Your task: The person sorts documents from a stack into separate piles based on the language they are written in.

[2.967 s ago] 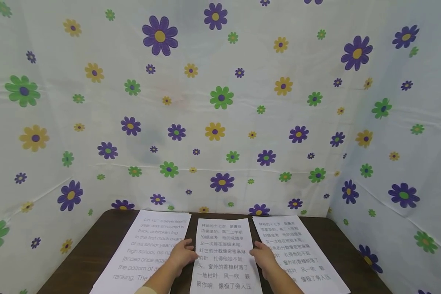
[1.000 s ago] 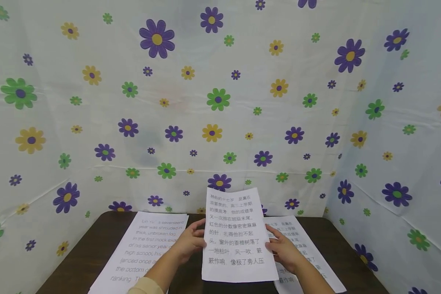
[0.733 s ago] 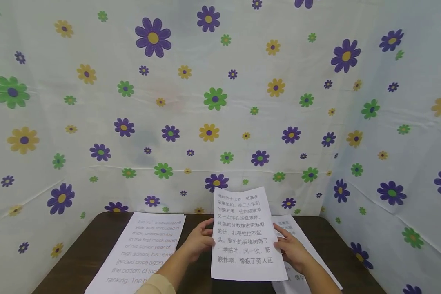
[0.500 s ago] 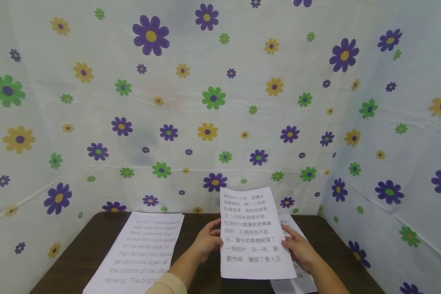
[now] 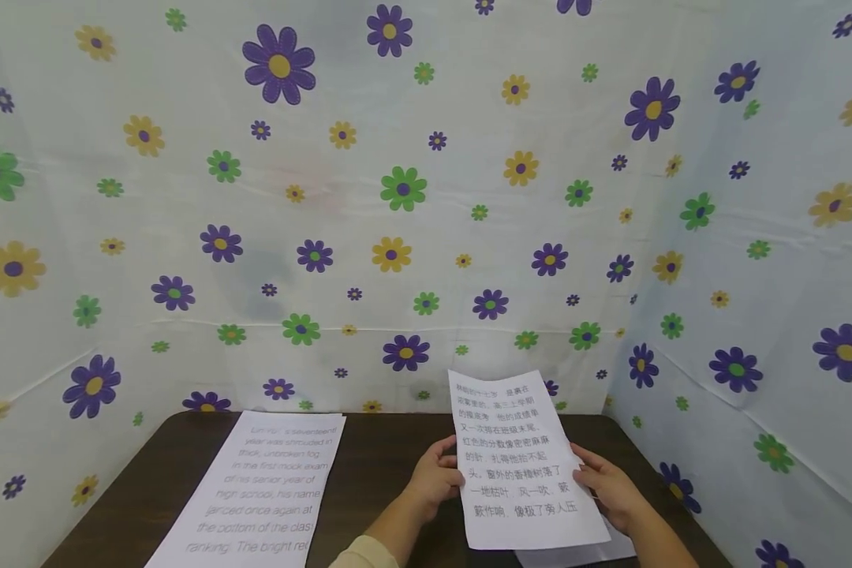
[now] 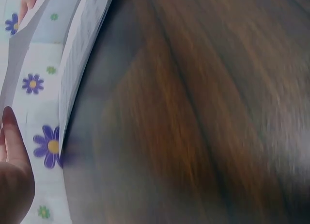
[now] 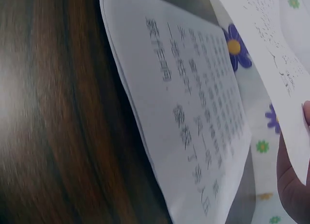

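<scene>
My left hand (image 5: 436,477) and right hand (image 5: 607,485) hold a white sheet of paper (image 5: 518,465) by its two long sides, thumbs on the front face. Printed Chinese characters cover it, and it is raised and tilted towards me. Beneath it on the table lies another printed paper (image 5: 575,552), mostly hidden in the head view. The right wrist view shows that lower paper (image 7: 189,103) with layered edges, apart from the held sheet (image 7: 271,64) above. In the left wrist view, fingers of the left hand (image 6: 17,175) touch the held sheet's edge (image 6: 22,54).
On the left of the dark wooden table (image 5: 376,450) lies a paper with printed English text (image 5: 255,489), its sheet edges slightly offset. A white curtain (image 5: 355,197) with purple, yellow and green flowers closes off the back and both sides.
Both hands took hold of the middle paper, lifted it off the table and carried it right, over the right-hand paper. The left-hand paper stays put; the view has shifted slightly right.
</scene>
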Demonstrator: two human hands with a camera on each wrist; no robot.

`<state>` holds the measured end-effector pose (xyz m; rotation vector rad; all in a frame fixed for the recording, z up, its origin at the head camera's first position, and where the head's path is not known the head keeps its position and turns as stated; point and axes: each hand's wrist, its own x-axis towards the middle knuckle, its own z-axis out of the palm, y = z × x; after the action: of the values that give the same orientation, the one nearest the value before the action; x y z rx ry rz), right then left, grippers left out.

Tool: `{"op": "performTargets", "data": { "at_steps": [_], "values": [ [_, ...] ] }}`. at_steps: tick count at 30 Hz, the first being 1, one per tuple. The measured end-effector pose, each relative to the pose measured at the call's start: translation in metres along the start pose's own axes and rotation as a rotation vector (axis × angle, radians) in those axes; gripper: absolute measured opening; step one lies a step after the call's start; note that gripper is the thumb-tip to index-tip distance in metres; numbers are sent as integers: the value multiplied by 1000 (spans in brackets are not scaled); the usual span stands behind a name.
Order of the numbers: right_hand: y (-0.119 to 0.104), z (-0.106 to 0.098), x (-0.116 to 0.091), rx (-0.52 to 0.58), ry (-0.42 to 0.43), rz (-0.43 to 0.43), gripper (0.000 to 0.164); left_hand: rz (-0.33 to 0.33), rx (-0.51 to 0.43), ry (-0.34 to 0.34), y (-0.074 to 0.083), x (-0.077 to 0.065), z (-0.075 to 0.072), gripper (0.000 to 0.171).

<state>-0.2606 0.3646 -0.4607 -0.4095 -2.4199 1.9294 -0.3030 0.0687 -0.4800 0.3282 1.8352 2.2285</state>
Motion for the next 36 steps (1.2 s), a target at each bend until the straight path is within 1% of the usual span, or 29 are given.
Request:
{"op": "performTargets", "data": {
  "at_steps": [5, 9, 13, 16, 20, 28, 32, 36],
  "values": [
    [3, -11, 0, 1, 22, 29, 60, -25, 8, 22, -6, 3, 14, 76],
    [8, -15, 0, 13, 35, 32, 61, -43, 10, 39, -9, 5, 23, 76],
    [12, -21, 4, -40, 64, 25, 58, -51, 7, 37, -13, 5, 31, 75],
    [15, -25, 7, -97, 90, 44, 56, -51, 3, 31, -17, 5, 38, 76],
    [18, -28, 8, -130, 109, 83, 54, -52, -5, 32, -24, 5, 46, 75],
    [26, -33, 12, -155, 143, 77, 52, -75, 38, 69, -31, 3, 55, 70],
    [26, -34, 13, -184, 159, 86, 51, -92, 59, 68, -35, 4, 57, 70],
    [29, -36, 16, -253, 192, 94, 50, -121, 71, 47, -38, 3, 63, 68]
  ]
}}
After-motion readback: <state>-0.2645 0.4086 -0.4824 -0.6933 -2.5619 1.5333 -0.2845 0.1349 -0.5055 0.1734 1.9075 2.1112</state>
